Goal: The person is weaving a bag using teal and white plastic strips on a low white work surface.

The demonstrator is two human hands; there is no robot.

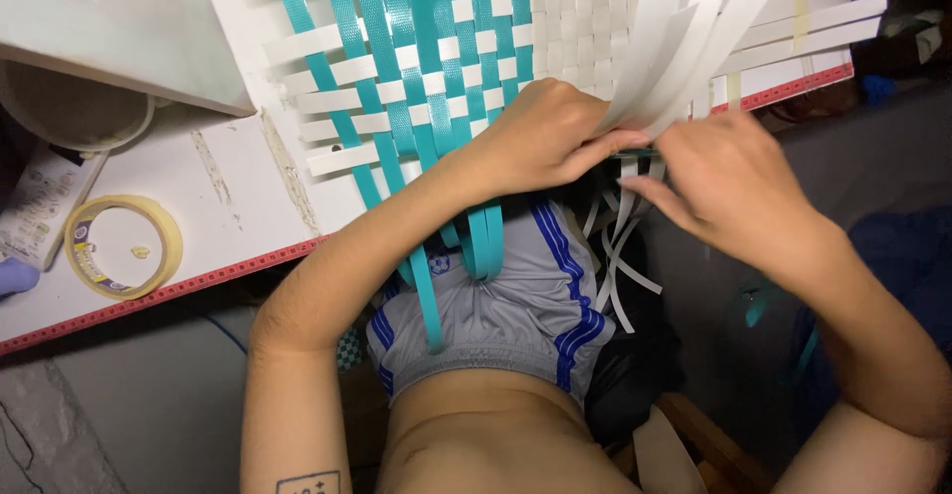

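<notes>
Hands: Two bare hands I watch meet at the near edge of the flat woven mat of teal and white plastic strapping (436, 77).
Left hand: my view shows the left hand (540, 137) lying on the weave, its grip pressed together, thumb and fingertips pinching the loose white plastic strips (684, 38) where they gather into a bunch.
Right hand: the right hand (729, 186) sits just beside it, fingers curled toward the same bunch; I cannot tell whether its grip closes on a strip.
Mat: it lies on the worktop and hangs over the near edge, with teal strap ends (481, 241) drooping onto the grey shorts with blue stripes (516, 315) and thin white ends dangling beside them.
Worktop: I see a white board worktop with a red ruled edge (238, 196), scuffed and cracked in places.
Left of the worktop: a roll of clear yellowish adhesive tape (124, 246) lies flat, near a white remote control (40, 201) and a pale round tub (74, 112) half under a white sheet.
Floor: grey, dim, with a crack at the near left.
Right side: dark, with blue cloth I can barely make out.
Seat: a wooden chair edge (709, 439) shows below.
</notes>
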